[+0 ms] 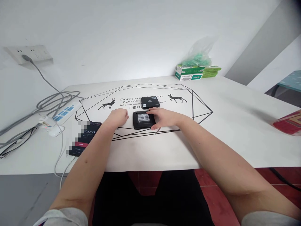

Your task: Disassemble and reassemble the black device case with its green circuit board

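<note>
A small black device (142, 120) with a white label on top lies on the white table (235, 131). My right hand (164, 117) grips its right side, fingers curled round the edge. My left hand (118, 118) rests on the table just left of the device, fingers curled down, and I cannot see anything in it. A second black box-like piece (150, 102) lies just behind the device, apart from both hands.
A black phone (85, 142) showing a timer lies left of my left arm. A power strip (61, 116) with grey cables sits at the far left below a wall socket (30, 54). Green boxes and a bag (196, 67) stand at the back right. A red object (290, 123) is at the right edge.
</note>
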Motion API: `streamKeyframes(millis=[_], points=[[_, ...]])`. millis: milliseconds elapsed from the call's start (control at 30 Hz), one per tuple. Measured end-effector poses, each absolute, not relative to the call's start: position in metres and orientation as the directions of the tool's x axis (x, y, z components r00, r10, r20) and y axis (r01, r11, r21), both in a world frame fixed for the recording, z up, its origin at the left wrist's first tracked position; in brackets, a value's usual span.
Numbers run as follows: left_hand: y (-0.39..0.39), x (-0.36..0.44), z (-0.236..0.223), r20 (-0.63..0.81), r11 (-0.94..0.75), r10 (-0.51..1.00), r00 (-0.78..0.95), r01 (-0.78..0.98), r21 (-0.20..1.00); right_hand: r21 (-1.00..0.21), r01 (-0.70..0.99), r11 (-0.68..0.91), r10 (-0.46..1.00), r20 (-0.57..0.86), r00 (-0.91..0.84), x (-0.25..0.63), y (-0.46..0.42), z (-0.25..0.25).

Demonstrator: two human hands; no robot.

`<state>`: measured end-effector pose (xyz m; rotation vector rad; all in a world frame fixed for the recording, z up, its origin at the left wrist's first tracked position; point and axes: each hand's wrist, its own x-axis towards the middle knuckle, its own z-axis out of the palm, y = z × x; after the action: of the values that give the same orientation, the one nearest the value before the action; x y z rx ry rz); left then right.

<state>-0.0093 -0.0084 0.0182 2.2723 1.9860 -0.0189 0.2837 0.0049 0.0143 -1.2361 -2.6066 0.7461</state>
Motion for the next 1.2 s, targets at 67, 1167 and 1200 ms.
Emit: streamKeyframes(millis=[67,1167,1200], points=[[-0.011,-0.005,0.020,-0.096,-0.142,0.984,0.151,0.985,0.094,-0.505,0.677,0.536,0.759,-0.063,-0.648,0.284,0.007,0.012],[-0.032,0.015,0.043,0.096,-0.169,0.985,0.141,0.892,0.420,-0.444,0.481,0.756,0.647,0.403,-0.647,0.272,0.007,-0.004],[-0.035,0.019,0.045,0.090,-0.156,0.987,0.130,0.884,0.441,-0.441,0.457,0.773,0.629,0.437,-0.643,0.269,0.004,-0.003]])
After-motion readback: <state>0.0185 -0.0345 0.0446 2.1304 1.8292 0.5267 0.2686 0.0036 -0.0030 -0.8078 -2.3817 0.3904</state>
